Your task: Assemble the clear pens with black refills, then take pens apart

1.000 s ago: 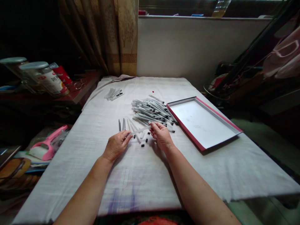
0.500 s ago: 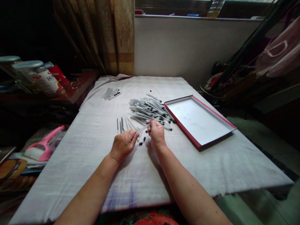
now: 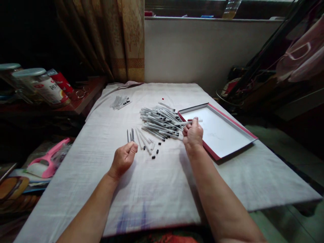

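The right hand (image 3: pixel 193 132) clamps a pen (image 3: pixel 182 123) crosswise above a tray's (image 3: pixel 222 135) left edge; the left hand (image 3: pixel 124 158), farther away, is fisted.

Matt cloth (image 3: pixel 172 192), smooth plastic pens (image 3: pixel 162 122)

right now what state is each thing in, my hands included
Left hand, curled closed, contents hidden
Right hand, gripping the white tube
Pen pile, loosely heaped
Black caps, lying loose
Shallow box, open side up
Jars, lids on
Curtain, hanging in folds
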